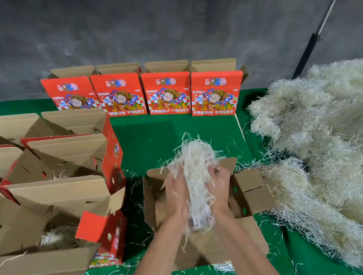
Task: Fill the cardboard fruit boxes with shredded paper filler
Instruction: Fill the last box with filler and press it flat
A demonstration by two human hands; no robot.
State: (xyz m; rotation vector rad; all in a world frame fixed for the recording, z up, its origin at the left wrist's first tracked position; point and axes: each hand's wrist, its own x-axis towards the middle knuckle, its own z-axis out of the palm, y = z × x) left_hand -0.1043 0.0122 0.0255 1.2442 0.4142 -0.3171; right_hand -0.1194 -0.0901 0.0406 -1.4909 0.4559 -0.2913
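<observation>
Head camera looks down on your two hands, which hold one bundle of shredded paper (196, 177) between them over the open cardboard box (251, 195) in front of you. Your left hand (176, 196) presses the bundle's left side with its fingers wrapped against the strands, and your right hand (218, 185) grips the right side the same way; motion blur hides the fingertips. The box stands on the green table cover (175, 133), flaps spread outward. To your right lies the big pile of shredded filler (330, 139). At your left stand several opened boxes (52, 202), some with filler showing inside. Four red "FRESH FRUIT" boxes (144, 93) stand upright along the back against the grey wall (160, 23).
</observation>
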